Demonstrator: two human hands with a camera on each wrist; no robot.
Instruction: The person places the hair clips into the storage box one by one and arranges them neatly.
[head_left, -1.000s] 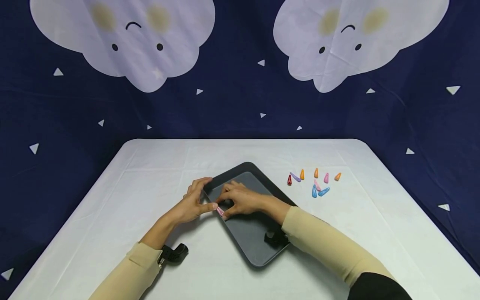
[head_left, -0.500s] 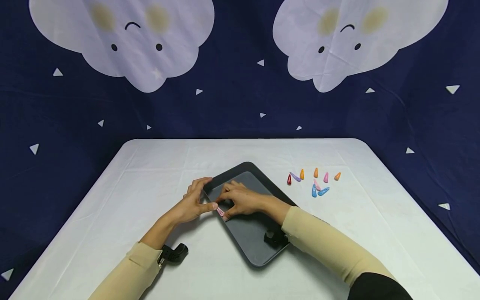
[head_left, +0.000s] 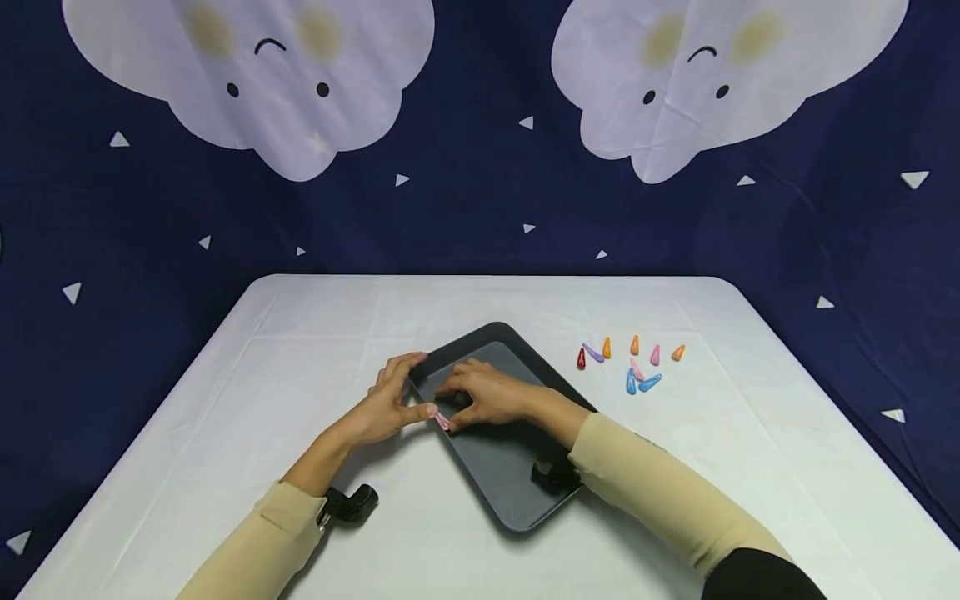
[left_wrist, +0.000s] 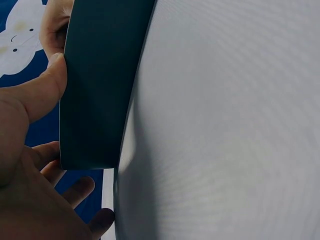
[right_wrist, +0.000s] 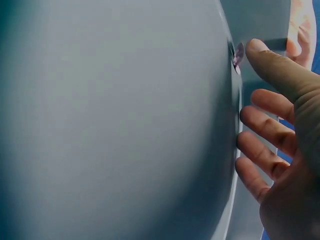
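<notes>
Placing: we judge small, light nudges best, settling the pink clip (head_left: 443,422) flat without shifting the tray (head_left: 498,487).
Clip position: inside the tray, at its left wall, between our two thumbs.
Right hand (head_left: 491,396): fingers loose and apart, thumb just beside the clip; we see nothing held.
Left hand (head_left: 386,408): fingers spread about the far corner, thumb touching the rim; we brace, not clench.

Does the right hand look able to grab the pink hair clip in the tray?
Probably yes: the right hand is close beside the pink hair clip, and nothing seems to stand between them.
</notes>
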